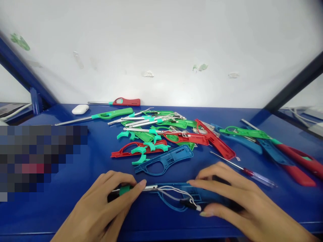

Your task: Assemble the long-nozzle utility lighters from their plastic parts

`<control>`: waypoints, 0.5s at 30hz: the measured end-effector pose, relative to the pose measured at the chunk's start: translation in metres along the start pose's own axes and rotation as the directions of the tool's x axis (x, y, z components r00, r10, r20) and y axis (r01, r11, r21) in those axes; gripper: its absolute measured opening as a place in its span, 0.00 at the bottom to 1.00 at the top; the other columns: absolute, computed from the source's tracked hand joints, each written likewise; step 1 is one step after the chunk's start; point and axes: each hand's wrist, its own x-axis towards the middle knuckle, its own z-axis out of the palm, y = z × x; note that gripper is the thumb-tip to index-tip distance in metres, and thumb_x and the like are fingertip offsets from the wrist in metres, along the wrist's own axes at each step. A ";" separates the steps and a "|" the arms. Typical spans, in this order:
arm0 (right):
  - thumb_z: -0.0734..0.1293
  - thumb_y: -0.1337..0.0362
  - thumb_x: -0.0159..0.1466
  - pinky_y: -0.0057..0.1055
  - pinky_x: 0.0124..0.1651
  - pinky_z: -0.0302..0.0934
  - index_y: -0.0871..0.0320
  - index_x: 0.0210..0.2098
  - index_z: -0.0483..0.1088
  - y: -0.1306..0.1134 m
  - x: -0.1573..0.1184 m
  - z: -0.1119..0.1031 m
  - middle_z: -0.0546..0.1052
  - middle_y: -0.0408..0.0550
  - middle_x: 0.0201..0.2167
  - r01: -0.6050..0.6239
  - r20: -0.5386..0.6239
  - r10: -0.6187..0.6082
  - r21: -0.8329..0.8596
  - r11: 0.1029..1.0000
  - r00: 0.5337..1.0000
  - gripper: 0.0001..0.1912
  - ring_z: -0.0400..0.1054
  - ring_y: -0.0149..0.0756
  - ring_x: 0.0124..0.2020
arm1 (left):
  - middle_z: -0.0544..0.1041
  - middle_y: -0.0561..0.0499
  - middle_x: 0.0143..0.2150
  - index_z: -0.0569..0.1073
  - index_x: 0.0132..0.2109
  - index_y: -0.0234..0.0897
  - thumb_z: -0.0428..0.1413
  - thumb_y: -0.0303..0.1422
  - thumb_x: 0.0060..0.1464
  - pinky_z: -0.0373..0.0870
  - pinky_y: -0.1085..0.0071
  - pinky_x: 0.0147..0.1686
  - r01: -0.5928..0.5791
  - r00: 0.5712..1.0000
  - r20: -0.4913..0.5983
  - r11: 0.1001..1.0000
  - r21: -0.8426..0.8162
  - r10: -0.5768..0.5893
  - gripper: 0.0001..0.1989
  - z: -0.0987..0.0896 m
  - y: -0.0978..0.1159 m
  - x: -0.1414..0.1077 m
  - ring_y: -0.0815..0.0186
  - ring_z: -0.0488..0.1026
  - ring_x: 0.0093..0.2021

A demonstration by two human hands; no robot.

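At the front of the table a blue half casing of a gas lighter (196, 192) lies with its hollow side up. My left hand (111, 201) pinches the lighter's metal tube (151, 188), thumb on top, near a green piece (124, 190). White wires (176, 190) run from the tube over the trigger loop to a black igniter (187, 203) with a white tip. My right hand (232, 198) is curled around the casing's right end, index fingertip at its upper edge and thumb by the igniter's tip. The palm hides that end.
Behind my hands lie another blue half casing (164, 161), turquoise triggers (141, 149), red and green casings and several metal tubes (141, 124). A screwdriver (252, 173) is at right, beside stacked lighters (297, 154). A white earbud case (80, 109) sits back left.
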 end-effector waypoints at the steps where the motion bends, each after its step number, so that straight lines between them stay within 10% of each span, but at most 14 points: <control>1: 0.73 0.53 0.69 0.26 0.57 0.73 0.36 0.59 0.76 -0.001 0.002 0.000 0.79 0.42 0.55 -0.001 0.005 0.001 0.011 1.000 1.000 0.20 0.78 0.37 0.55 | 0.80 0.53 0.51 0.74 0.63 0.52 0.52 0.30 0.69 0.76 0.76 0.48 -0.003 1.000 0.004 1.000 -0.002 0.003 0.20 0.000 0.001 0.002 0.69 0.80 0.46; 15: 0.74 0.47 0.66 0.37 0.56 0.73 0.40 0.54 0.76 -0.022 0.003 0.013 0.79 0.42 0.51 -0.009 -0.165 0.002 -0.047 0.999 0.986 0.18 0.76 0.40 0.52 | 0.81 0.51 0.53 0.71 0.66 0.43 0.50 0.21 0.61 0.73 0.68 0.58 -0.185 0.982 -0.015 0.971 0.155 0.189 0.29 0.000 -0.003 0.000 0.63 0.78 0.53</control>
